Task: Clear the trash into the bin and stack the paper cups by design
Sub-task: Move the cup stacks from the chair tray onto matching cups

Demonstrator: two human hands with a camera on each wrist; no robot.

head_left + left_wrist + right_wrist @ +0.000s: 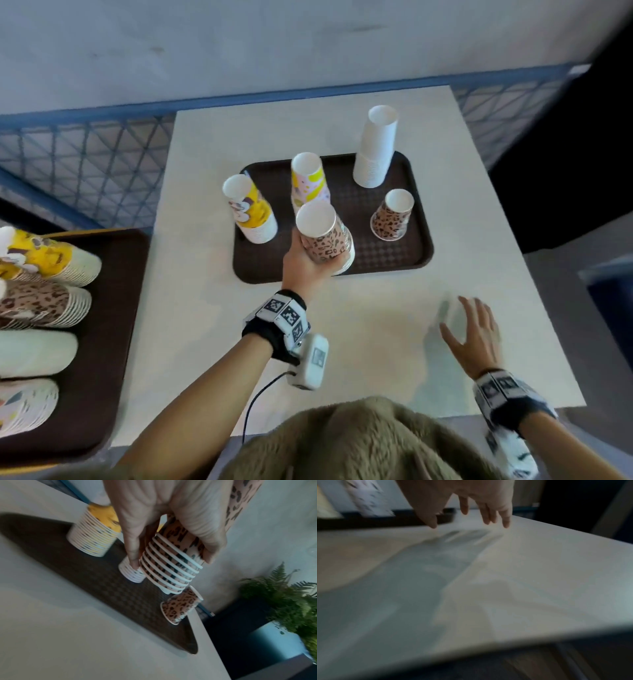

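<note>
My left hand (303, 255) grips a stack of leopard-print cups (325, 240), rims down and tilted, at the front of the brown tray (394, 263). In the left wrist view the fingers (133, 550) and thumb wrap that stack (171, 566). One upside-down leopard cup (392, 216) stands to its right on the tray, also seen as the leopard cup (180, 605). Behind are a yellow stack (255, 212), a pink-and-yellow stack (310, 181) and a tall white stack (375, 150). My right hand (471, 329) hovers open over the table, fingers (488, 516) spread, holding nothing.
A second brown tray (113, 308) at the left holds several cup stacks lying on their sides. The white table (359, 342) is bare near me. A blue mesh fence (85, 147) runs behind. A fern (283, 601) in a blue pot stands beyond the table's right edge.
</note>
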